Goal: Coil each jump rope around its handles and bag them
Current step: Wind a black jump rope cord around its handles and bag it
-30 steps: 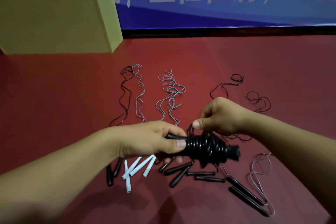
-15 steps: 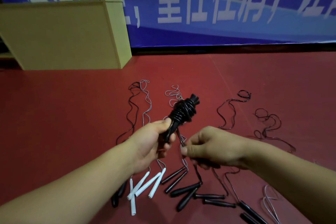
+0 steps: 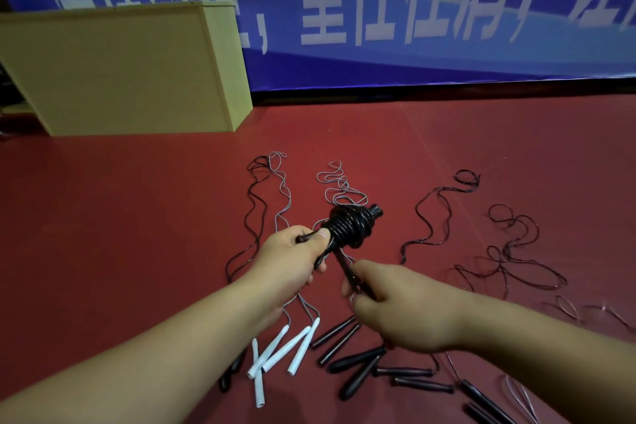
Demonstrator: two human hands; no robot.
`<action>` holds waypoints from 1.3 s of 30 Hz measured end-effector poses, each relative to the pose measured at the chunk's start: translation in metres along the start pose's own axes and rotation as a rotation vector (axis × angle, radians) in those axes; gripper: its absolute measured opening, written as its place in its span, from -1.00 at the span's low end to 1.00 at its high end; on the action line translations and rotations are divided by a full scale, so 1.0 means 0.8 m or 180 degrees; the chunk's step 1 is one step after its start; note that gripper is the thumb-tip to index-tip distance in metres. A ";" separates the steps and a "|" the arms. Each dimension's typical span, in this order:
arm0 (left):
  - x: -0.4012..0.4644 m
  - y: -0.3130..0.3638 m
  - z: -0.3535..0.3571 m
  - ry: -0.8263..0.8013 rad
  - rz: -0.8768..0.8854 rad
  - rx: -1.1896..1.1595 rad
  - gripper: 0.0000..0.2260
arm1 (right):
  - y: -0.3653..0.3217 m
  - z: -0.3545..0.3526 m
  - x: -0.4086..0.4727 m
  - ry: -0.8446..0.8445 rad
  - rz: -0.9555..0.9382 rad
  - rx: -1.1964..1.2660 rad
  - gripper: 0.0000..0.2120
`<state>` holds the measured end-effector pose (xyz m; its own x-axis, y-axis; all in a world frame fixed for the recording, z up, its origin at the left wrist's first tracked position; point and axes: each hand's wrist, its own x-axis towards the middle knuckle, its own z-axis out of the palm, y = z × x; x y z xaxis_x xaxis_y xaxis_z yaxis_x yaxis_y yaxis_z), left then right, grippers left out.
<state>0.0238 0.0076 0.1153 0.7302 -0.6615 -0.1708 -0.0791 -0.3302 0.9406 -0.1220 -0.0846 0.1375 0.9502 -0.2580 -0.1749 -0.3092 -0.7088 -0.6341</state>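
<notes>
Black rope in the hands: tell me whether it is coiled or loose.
Coiled: the black rope wraps its handles in tight turns. The left hand grips the handles; the right hand pinches the tail.

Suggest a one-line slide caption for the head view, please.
Left hand holds the coiled black jump rope while right hand pulls its tail over uncoiled ropes.

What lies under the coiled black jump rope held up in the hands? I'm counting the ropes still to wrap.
Under the coiled black jump rope, loose grey cord snakes across the red floor. The left hand and right hand hide part of the floor beneath.
</notes>
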 end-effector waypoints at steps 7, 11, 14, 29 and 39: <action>0.002 -0.007 -0.004 0.0137 0.0535 0.0710 -0.76 | 0.000 0.001 -0.003 0.0047 -0.0083 -0.0504 -0.91; 0.006 -0.012 -0.009 0.0259 0.0557 0.1048 -0.83 | 0.010 0.002 -0.001 0.0356 -0.0245 -0.0983 -0.85; 0.008 -0.013 -0.012 0.0281 0.0604 0.1137 -0.83 | 0.017 -0.001 0.002 0.0678 -0.0142 -0.1285 -0.80; 0.007 -0.018 -0.014 -0.0902 0.1387 0.1389 -0.89 | 0.011 -0.034 -0.002 0.0477 0.0724 0.1917 -0.75; 0.008 -0.015 -0.018 -0.1102 0.1263 0.1165 -0.95 | 0.009 -0.036 -0.005 0.0076 0.0523 0.2762 -0.83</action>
<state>0.0390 0.0172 0.1076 0.3413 -0.9396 0.0272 -0.5697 -0.1837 0.8011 -0.1288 -0.1076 0.1556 0.8923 -0.3333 -0.3046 -0.2935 0.0845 -0.9522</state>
